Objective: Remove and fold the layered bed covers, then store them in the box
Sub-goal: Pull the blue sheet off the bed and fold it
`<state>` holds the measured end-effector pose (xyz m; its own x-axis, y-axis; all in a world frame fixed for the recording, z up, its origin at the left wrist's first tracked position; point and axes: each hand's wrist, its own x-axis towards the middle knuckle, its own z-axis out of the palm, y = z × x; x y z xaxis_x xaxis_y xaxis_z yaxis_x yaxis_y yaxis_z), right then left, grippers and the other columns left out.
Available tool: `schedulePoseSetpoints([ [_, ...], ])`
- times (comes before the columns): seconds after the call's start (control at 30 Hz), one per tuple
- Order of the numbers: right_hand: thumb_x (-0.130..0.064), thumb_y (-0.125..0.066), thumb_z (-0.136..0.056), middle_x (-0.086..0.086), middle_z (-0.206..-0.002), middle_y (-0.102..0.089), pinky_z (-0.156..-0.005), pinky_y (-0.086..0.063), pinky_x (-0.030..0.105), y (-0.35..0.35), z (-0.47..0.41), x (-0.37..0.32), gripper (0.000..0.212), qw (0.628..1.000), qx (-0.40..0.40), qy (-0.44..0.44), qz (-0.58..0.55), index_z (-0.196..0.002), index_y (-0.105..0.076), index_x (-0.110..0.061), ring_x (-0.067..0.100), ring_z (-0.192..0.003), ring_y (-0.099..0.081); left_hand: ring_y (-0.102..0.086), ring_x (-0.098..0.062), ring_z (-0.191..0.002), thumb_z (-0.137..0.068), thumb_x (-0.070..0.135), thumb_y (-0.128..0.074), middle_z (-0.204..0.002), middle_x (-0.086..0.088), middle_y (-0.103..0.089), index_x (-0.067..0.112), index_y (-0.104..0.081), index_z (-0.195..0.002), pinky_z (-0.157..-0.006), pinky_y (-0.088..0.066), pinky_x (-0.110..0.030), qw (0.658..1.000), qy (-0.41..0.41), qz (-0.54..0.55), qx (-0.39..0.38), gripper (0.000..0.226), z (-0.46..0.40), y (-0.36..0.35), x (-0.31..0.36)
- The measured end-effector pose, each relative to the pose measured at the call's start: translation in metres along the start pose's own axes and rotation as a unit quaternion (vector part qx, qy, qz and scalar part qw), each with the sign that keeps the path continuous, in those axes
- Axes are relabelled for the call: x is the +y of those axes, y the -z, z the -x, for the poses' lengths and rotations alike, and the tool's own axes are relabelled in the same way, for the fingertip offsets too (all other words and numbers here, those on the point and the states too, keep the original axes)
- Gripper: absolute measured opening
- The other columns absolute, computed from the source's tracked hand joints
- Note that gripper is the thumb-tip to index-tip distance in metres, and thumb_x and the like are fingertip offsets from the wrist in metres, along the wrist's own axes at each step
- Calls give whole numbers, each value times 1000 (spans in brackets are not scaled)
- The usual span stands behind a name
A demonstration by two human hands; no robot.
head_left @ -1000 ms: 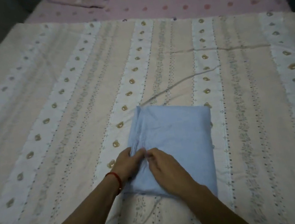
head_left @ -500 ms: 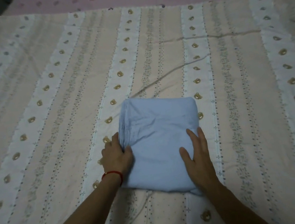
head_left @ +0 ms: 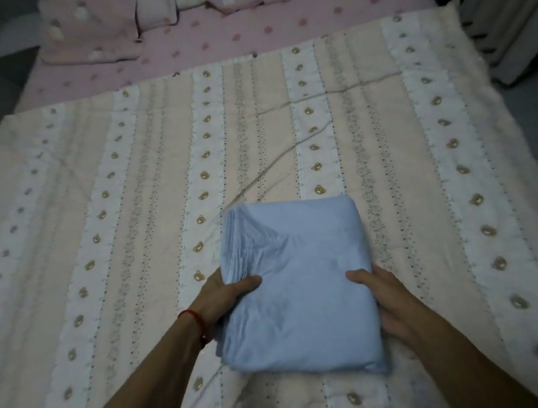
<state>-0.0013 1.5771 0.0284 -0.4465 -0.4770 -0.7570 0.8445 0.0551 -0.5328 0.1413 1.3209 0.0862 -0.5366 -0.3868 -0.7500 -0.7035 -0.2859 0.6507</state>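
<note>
We have one view only, from a wide-angle camera worn on the head. We look forward and steeply down from the foot of the bed toward its head end. The striped quilt fills most of the picture, and the pillows lie at the top edge. Straight lines bow near the edges. Both forearms enter from the bottom, close to us.

No text, label or number can be read anywhere — only woven patterns.

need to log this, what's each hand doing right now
Left hand: grips the blue sheet at its left edge.
Right hand: grips the sheet's right edge.
</note>
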Motion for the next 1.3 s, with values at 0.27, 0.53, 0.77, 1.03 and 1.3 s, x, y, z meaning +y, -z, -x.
schedulePoseSetpoints([
  [0.27,-2,-62,-93,16,-118,-73,-79,-63,37,55,200,17,35,979,123,130,-97,-128,-63,-6,31,-100,-73,-70,-3,-95,-83,42,-79,-117,9,-67,35,-49,-125,-76,-58,-25,964,-177,-166,-113,53,106,-92,45],
  [0.53,4,-62,-93,13,-128,-69,-71,-62,36,55,365,172,46,845,369,251,-295,-133,-56,-17,24,-99,-74,-73,-16,-90,-84,28,-79,-109,1,-70,25,-54,-122,-63,-58,-23,836,-214,-332,-381,45,173,-209,10],
  [0.77,-3,-65,-91,10,-128,-70,-99,-54,52,3,474,351,46,686,493,281,-454,-135,-61,-16,32,-114,-68,-66,-13,-98,-95,26,-68,-116,9,-65,31,-48,-129,-74,-58,-26,645,-214,-470,-563,40,292,-282,-103],
  [1.03,-38,-67,-94,12,-108,-77,-95,-55,55,-62,525,553,36,440,527,196,-700,-120,-68,-13,36,-105,-70,-63,-21,-105,-96,22,-65,-112,8,-62,22,-47,-132,-81,-52,-30,385,-234,-620,-643,40,434,-312,-306],
  [1.3,-62,-72,-80,1,-113,-69,-84,-56,41,-70,542,719,70,426,605,81,-667,-132,-60,-16,24,-99,-69,-61,-10,-92,-91,16,-72,-105,6,-61,20,-49,-126,-75,-53,-19,335,-107,-740,-573,42,471,-298,-498],
])
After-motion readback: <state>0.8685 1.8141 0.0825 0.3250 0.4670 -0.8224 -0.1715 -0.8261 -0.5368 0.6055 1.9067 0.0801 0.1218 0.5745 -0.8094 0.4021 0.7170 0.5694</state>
